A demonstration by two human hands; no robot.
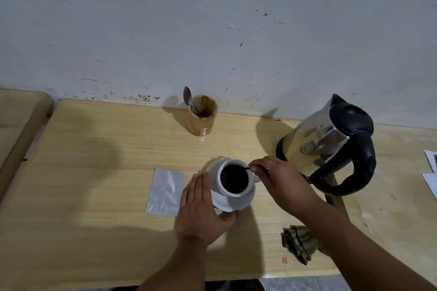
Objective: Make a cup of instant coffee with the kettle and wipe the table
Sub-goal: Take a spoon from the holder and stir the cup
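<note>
Left hand (201, 205) flat, spread against saucer (236, 203); right hand (279, 179) pinches spoon (244, 168) in cup (234, 178); kettle (331, 144) just behind.

The right hand (276, 179) hides most of the spoon handle (246, 168); its bowl is sunk in the dark coffee (234, 178). White papers (430, 170) are cut by the frame's right edge.

Two bare forearms in view, no sleeves. Left hand (201, 205): no ring or watch visible. Right hand (281, 182): fingers short-nailed, small dark band-like mark on one finger, unclear.
</note>
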